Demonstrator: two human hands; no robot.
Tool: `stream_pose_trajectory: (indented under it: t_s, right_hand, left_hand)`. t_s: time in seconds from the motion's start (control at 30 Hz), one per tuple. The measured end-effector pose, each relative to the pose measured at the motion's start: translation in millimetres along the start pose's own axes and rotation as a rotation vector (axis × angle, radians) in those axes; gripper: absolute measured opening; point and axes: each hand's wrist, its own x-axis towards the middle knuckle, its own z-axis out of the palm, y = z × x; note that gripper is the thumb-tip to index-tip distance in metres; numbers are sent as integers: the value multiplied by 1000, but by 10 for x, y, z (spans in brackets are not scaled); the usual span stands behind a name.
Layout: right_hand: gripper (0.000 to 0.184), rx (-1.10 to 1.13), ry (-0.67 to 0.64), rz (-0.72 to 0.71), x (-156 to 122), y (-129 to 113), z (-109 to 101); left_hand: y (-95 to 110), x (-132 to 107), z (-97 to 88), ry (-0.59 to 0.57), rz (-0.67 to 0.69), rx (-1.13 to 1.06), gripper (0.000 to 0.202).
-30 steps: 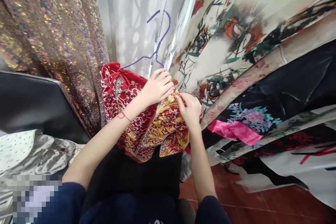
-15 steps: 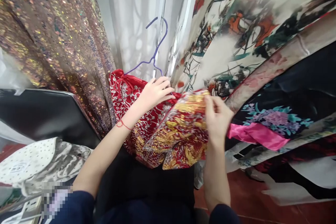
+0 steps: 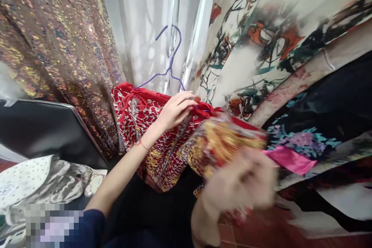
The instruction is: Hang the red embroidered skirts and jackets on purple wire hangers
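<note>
A red garment (image 3: pixel 177 139) with silver and gold embroidery, skirt-like in look, spreads over my lap. Red ties hang at its upper left corner. From its red top edge rises a purple wire hanger (image 3: pixel 170 68), hook upward; the hanger's lower part is mostly hidden by cloth. My left hand (image 3: pixel 178 110) is closed over the top edge near the hanger's right arm, fingertips partly hidden. Lower right, my right hand (image 3: pixel 241 182) is smeared by motion in front of the garment's blurred gold-patterned part, so its grip is unclear.
A sequined cloth (image 3: pixel 58 46) hangs at left, above a black panel (image 3: pixel 46 128). White dotted fabric (image 3: pixel 26 182) lies below. White curtains (image 3: pixel 139 27) and a floral-print cloth (image 3: pixel 247 46) hang ahead. A pink ribbon (image 3: pixel 293 160) lies against dark floral fabric (image 3: pixel 334 104) at right.
My right hand has moved down from the garment's upper right edge and is blurred. The garment's gold-patterned part has swung outward to the right. My left hand stays on the top edge.
</note>
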Motion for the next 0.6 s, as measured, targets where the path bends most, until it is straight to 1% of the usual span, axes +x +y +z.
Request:
stream_pose_trajectory:
  t_s: [0.03,0.07,0.1,0.13,0.17,0.2,0.27,0.3,0.33,0.37,0.43,0.47,0.5,0.53,0.57,0.6]
  right_hand:
    - [24,13,25,20,-44,1,162]
    - [24,40,19,53,-86,12,331]
    - [25,77,-27,94,-129,30,496]
    - [26,119,-121,138,-176,52,647]
    - [26,158,-218,174,-228,75,776]
    - [26,189,-301,205,-282,96,876]
    - [26,243,-444,252,-386,122,987]
    - [26,272,-515,269,-425,127,1005]
    - [27,302,-591,280,-453,127,1004]
    - [31,330,-674,286,-466,124,992]
    - [46,376,-844,280,-451,116,945]
    - [53,394,-918,268,-425,112,911]
    - [56,411,-988,249,-390,110,868]
    - [53,417,-1048,218,-351,108,813]
    - [47,403,-1086,171,-310,109,745]
    - [39,356,-1093,111,-275,114,666]
  left_hand:
    - [110,-146,-90,103,-81,-72,19]
    - [241,-318,-191,241,-216,-103,20]
    - [383,-508,-295,326,-375,-123,23]
    - [523,-700,-389,318,-513,-165,28]
    - [649,-881,-466,162,-608,-242,34]
    - [752,-1040,-516,-12,-690,-288,47]
    - [863,-1262,-526,-204,-780,-328,74]
    - [871,-1322,-488,-235,-803,-338,82]
    - [853,-1351,-427,-239,-809,-358,83]
    - [817,-1356,-351,-238,-810,-393,78]
    - [722,-1320,-184,-204,-842,-469,59]
    - [676,-1294,-109,-150,-885,-488,50]
    - [635,-1272,-47,-70,-947,-491,42]
    - [597,-1256,-3,26,-1012,-480,37]
    - [561,-1250,21,117,-1062,-467,33]
    - [523,-1250,24,177,-1090,-458,31]
